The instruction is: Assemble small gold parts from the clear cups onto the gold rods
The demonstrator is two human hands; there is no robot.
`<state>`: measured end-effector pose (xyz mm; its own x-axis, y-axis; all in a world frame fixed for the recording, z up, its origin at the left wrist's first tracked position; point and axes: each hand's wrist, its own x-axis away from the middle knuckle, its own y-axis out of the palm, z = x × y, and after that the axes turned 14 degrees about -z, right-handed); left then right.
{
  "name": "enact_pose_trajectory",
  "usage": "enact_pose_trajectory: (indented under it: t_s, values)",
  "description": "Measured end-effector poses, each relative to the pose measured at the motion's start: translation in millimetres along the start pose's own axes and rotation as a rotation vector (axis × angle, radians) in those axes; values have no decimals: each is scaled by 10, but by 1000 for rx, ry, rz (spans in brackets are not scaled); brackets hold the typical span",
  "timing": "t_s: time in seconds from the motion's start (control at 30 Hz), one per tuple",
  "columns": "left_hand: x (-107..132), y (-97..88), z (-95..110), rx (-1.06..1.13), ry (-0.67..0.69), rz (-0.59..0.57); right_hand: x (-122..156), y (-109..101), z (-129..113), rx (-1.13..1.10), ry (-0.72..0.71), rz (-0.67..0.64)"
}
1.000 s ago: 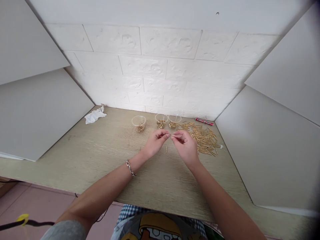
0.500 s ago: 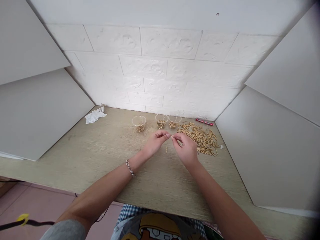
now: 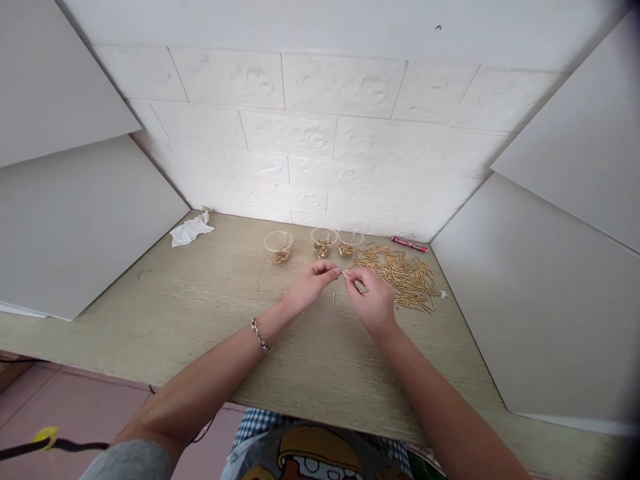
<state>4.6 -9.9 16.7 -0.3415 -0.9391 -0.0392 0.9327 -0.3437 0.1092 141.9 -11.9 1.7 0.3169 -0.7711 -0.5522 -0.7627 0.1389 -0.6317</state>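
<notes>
My left hand (image 3: 311,285) and my right hand (image 3: 373,298) meet over the table, fingertips almost touching. Both are closed in a pinch on a small gold-coloured metal pin (image 3: 343,272), mostly hidden by the fingers. Just below them, a single gold-coloured pin (image 3: 333,300) lies on the tabletop. Beside and behind my right hand spreads a pile of similar pins (image 3: 405,275). Beyond the fingertips stand clear plastic cups with small gold-coloured parts: a left cup (image 3: 279,240), a middle cup (image 3: 324,236) and a right cup (image 3: 351,237).
A red tube-shaped wrapper (image 3: 409,244) lies behind the pile, near the white brick-patterned wall (image 3: 310,140). Crumpled white tissue (image 3: 191,230) rests at the back left. White panels (image 3: 90,220) flank the wooden table (image 3: 200,313) on both sides.
Almost nothing differs: both hands keep their pinch in the same place, with only a tiny shift of the fingers and of the whole view.
</notes>
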Motion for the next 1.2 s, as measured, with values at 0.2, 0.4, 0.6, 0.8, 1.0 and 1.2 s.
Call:
enact_pose_trajectory:
  t_s: [0.2, 0.4, 0.6, 0.8, 1.0, 1.2]
  values:
    - [-2, -10, 35, -137, 35, 10, -11, -31, 1, 92, -105, -2]
    - [-10, -18, -5, -177, 35, 8, -14, -21, 2, 105, -116, 5]
    - [-1, -35, 13, -307, 43, 11, -12, -11, 4, 4, -38, -32]
    - [4, -53, -11, -444, 79, 11, -24, 4, 25, -213, 198, -97]
    - [-4, -38, -61, -432, 93, 29, -62, -5, -1, -449, 413, -107]
    - [10, -28, -64, -575, 108, 60, -104, -45, -31, -586, 513, -146]
